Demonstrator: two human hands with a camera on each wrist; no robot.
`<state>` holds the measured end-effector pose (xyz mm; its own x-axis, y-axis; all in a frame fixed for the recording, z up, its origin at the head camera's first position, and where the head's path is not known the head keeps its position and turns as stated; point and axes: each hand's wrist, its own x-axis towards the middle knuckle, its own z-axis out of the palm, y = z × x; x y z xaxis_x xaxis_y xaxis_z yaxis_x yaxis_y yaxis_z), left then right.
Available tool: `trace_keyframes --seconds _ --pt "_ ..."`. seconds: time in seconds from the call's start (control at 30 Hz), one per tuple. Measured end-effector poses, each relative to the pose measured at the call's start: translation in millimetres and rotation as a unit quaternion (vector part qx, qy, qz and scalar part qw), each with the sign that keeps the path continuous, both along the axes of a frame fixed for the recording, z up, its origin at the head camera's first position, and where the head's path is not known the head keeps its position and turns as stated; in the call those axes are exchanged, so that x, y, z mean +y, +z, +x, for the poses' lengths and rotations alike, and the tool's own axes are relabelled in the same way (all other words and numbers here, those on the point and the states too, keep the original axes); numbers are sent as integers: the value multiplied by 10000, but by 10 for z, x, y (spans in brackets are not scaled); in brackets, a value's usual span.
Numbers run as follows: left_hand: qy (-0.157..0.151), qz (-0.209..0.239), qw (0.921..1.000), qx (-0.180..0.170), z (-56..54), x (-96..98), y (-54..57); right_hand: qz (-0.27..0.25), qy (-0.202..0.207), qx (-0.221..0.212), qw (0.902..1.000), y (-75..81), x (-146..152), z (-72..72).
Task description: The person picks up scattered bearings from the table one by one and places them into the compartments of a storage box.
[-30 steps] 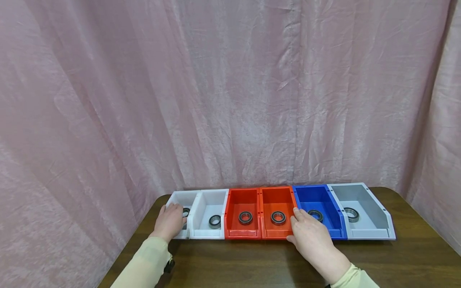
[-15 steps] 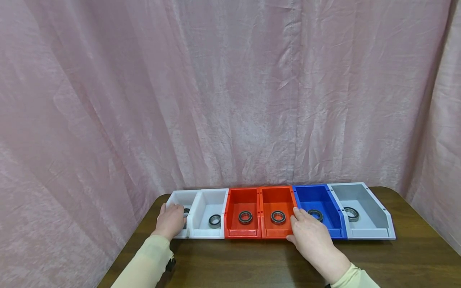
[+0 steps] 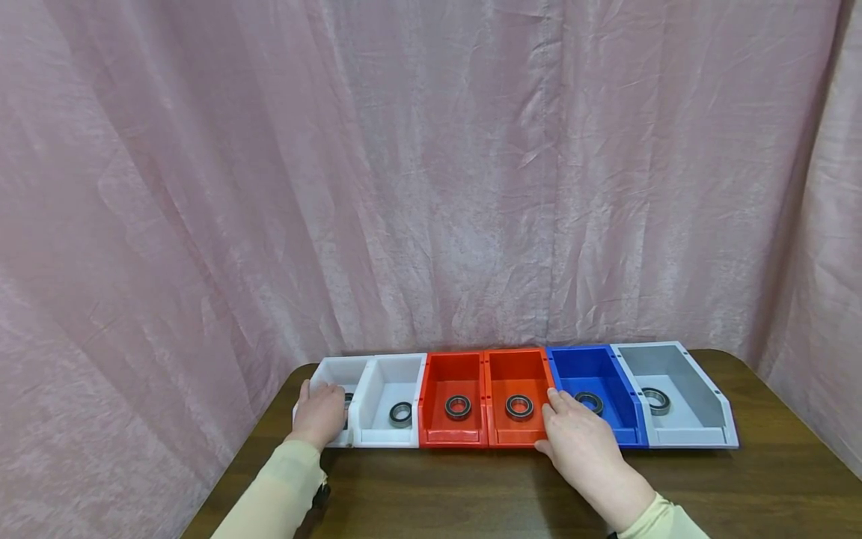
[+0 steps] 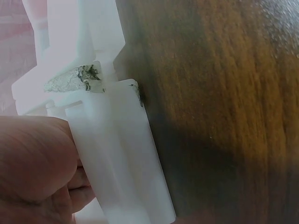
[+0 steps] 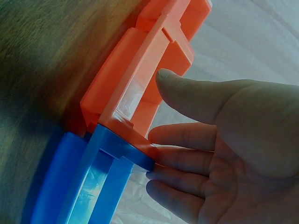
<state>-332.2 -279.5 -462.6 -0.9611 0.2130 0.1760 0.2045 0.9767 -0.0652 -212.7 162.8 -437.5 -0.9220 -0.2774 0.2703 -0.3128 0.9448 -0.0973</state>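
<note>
My left hand [image 3: 319,413] reaches over the front of the leftmost white bin [image 3: 345,367]. A dark ring bearing [image 3: 349,400] in that bin shows just beside the fingers, partly covered by them. In the left wrist view, the fingers [image 4: 79,191] bend down behind the white front wall, and I cannot tell whether they hold anything. My right hand [image 3: 581,436] lies over the wall between the orange bin [image 3: 517,367] and the blue bin [image 3: 584,363]. Its thumb and fingers are extended in the right wrist view, fingertips at the shared edge, with nothing gripped.
The bins form a row along the back of the wooden table [image 3: 431,494]. Bearings lie in the second white bin [image 3: 393,374], red bin [image 3: 456,367], orange bin, blue bin and grey bin [image 3: 680,385]. A pink curtain [image 3: 431,187] hangs right behind.
The left hand has shifted very slightly to the right, covering a little more of the bearing beside it. The right hand stays in place on the bin wall.
</note>
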Motion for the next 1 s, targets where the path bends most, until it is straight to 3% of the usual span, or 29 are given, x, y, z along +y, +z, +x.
trace_keyframes --seconds 0.2,0.63,0.8,1.0 --pt "143 -62 9996 -232 31 46 41 -1 -3 32 10000 -5 -2 6" --pt "124 -78 9996 -250 -29 29 6 -1 -61 -64 10000 6 -8 3" --pt "47 -89 9998 -188 -105 -21 -88 -17 -64 -107 9999 3 -6 -2" --pt "91 -198 9991 -352 -133 -25 -97 -11 -52 -77 10000 7 -9 1"
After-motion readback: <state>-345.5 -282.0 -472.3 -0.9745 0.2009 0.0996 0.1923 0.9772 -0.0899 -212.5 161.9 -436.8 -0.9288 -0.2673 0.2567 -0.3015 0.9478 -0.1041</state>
